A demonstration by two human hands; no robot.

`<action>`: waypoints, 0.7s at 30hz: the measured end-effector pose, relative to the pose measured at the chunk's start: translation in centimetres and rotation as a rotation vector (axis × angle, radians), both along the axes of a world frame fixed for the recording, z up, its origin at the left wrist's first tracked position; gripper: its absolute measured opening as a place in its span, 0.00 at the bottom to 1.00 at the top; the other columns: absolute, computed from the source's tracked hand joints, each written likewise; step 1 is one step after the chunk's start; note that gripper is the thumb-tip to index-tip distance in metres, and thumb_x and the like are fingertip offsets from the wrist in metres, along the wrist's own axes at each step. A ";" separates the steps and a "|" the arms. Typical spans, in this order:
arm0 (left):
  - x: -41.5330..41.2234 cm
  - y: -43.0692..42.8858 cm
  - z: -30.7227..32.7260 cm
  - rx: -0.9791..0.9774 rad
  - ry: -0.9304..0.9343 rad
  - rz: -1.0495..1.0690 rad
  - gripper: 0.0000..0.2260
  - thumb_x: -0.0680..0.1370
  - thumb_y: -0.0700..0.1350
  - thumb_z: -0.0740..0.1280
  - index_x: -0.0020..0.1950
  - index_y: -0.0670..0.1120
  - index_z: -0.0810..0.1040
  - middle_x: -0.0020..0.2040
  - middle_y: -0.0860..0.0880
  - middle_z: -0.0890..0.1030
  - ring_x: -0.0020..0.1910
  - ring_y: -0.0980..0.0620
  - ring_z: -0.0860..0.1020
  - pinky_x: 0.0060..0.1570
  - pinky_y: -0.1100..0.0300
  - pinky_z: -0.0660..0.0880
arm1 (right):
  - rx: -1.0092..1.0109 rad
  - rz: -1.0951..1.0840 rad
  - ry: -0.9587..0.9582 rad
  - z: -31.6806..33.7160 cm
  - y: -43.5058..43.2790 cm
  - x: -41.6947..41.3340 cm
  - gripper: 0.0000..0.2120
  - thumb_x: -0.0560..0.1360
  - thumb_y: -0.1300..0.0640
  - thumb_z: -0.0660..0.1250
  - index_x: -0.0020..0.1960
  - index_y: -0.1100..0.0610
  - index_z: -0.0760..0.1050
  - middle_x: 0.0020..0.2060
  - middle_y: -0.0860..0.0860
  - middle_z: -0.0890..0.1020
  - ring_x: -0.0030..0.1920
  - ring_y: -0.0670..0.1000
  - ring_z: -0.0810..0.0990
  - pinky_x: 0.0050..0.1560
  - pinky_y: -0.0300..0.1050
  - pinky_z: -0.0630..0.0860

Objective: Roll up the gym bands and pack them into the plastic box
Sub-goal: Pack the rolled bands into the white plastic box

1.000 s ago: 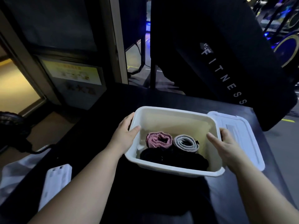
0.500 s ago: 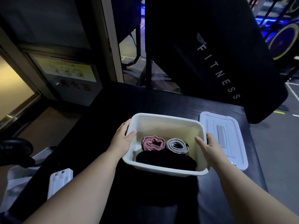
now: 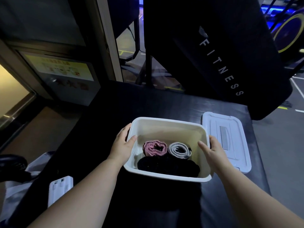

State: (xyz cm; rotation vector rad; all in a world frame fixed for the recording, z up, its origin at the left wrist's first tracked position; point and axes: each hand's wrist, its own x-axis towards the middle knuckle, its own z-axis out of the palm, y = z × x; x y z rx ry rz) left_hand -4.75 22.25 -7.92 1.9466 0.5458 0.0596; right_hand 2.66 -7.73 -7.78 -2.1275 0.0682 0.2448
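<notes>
A white plastic box [image 3: 166, 124] sits on a dark table, lid off. Inside lie a rolled pink band [image 3: 154, 148], a rolled grey band [image 3: 178, 149] beside it, and a black rolled band [image 3: 167, 167] along the near wall. My left hand [image 3: 122, 145] grips the box's left rim, thumb inside and fingers outside. My right hand [image 3: 212, 149] grips the right rim the same way. The box's white lid [image 3: 230, 142] lies flat on the table just right of the box.
A white power bank [image 3: 60, 190] lies at the table's near left. A dark cloth [image 3: 156, 196] hangs at the near edge under the box. A black fitness banner [image 3: 222, 63] stands behind the table. A black fan [image 3: 13, 165] sits far left.
The box with both hands on it has shifted a little farther from me and left, clear of the lid. The view has tilted down slightly.
</notes>
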 end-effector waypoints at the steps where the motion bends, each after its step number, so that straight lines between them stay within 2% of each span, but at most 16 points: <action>1: 0.0 -0.1 0.1 0.016 0.002 0.002 0.23 0.82 0.45 0.63 0.76 0.52 0.63 0.76 0.52 0.64 0.74 0.54 0.62 0.70 0.61 0.57 | -0.014 0.004 -0.008 0.0 0.0 0.0 0.06 0.79 0.56 0.66 0.54 0.54 0.71 0.46 0.48 0.77 0.46 0.49 0.75 0.41 0.41 0.68; 3: -0.1 -0.2 0.2 0.058 0.018 -0.003 0.23 0.82 0.46 0.62 0.77 0.51 0.62 0.76 0.51 0.63 0.75 0.53 0.61 0.68 0.63 0.56 | -0.034 0.014 -0.020 0.2 0.0 -0.1 0.03 0.79 0.56 0.65 0.50 0.54 0.72 0.42 0.49 0.77 0.42 0.45 0.75 0.36 0.32 0.67; 5: -0.2 -0.3 0.5 0.141 0.072 -0.010 0.24 0.82 0.49 0.61 0.78 0.52 0.60 0.77 0.50 0.62 0.75 0.50 0.61 0.69 0.59 0.58 | -0.054 0.030 -0.027 0.3 0.0 -0.2 0.04 0.79 0.56 0.65 0.47 0.54 0.72 0.40 0.50 0.76 0.40 0.43 0.74 0.35 0.30 0.68; 6: -0.2 -0.5 0.9 0.215 0.122 -0.014 0.24 0.82 0.52 0.60 0.78 0.54 0.59 0.77 0.51 0.61 0.75 0.48 0.61 0.70 0.55 0.60 | -0.069 0.037 -0.027 0.4 -0.1 -0.2 0.05 0.79 0.54 0.65 0.48 0.55 0.72 0.42 0.51 0.76 0.41 0.45 0.75 0.37 0.31 0.68; 7: -0.2 -0.6 1.4 0.304 0.180 -0.016 0.25 0.82 0.55 0.59 0.78 0.55 0.59 0.77 0.52 0.61 0.74 0.47 0.60 0.70 0.52 0.62 | -0.093 0.045 -0.025 0.4 -0.3 -0.2 0.07 0.79 0.51 0.65 0.51 0.55 0.73 0.46 0.51 0.76 0.44 0.49 0.76 0.41 0.35 0.69; 9: 0.1 -1.2 2.6 0.454 0.254 0.008 0.25 0.81 0.58 0.58 0.78 0.55 0.59 0.77 0.55 0.60 0.74 0.46 0.59 0.69 0.48 0.62 | -0.136 0.037 -0.009 0.6 -0.5 -0.1 0.18 0.79 0.48 0.62 0.65 0.56 0.70 0.55 0.50 0.71 0.53 0.52 0.73 0.51 0.43 0.68; 10: 0.4 -1.8 3.2 0.499 0.257 0.030 0.26 0.81 0.59 0.58 0.77 0.54 0.60 0.77 0.56 0.60 0.74 0.46 0.59 0.69 0.48 0.61 | -0.144 0.023 0.000 0.9 -0.6 -0.2 0.23 0.80 0.47 0.61 0.70 0.57 0.66 0.57 0.51 0.69 0.55 0.51 0.71 0.53 0.44 0.66; 12: 0.8 -3.3 4.3 0.553 0.208 0.067 0.26 0.80 0.59 0.59 0.76 0.52 0.63 0.77 0.56 0.60 0.74 0.48 0.57 0.69 0.49 0.59 | -0.130 0.009 -0.003 1.5 -0.8 -0.5 0.26 0.81 0.47 0.60 0.74 0.58 0.62 0.62 0.55 0.69 0.57 0.51 0.71 0.55 0.43 0.65; 14: 1.5 -5.6 5.1 0.569 0.146 0.050 0.25 0.80 0.58 0.61 0.75 0.50 0.65 0.76 0.54 0.63 0.73 0.47 0.58 0.69 0.52 0.58 | -0.124 -0.007 0.002 2.1 -1.2 -0.7 0.26 0.81 0.46 0.58 0.75 0.56 0.61 0.69 0.56 0.66 0.58 0.52 0.73 0.55 0.43 0.65; 17: 2.5 -10.0 5.9 0.480 0.136 -0.014 0.23 0.80 0.58 0.60 0.72 0.50 0.69 0.72 0.49 0.69 0.72 0.45 0.62 0.69 0.55 0.57 | -0.128 -0.041 0.029 2.6 -3.0 -1.1 0.25 0.81 0.45 0.56 0.75 0.53 0.60 0.71 0.54 0.64 0.45 0.48 0.74 0.54 0.45 0.67; 21: 3.3 -16.9 6.5 0.301 0.068 -0.129 0.20 0.81 0.54 0.62 0.69 0.47 0.72 0.68 0.47 0.74 0.68 0.45 0.66 0.67 0.57 0.59 | -0.151 -0.107 0.048 2.8 -6.6 -1.6 0.23 0.82 0.45 0.54 0.74 0.50 0.62 0.70 0.52 0.66 0.52 0.48 0.72 0.54 0.47 0.66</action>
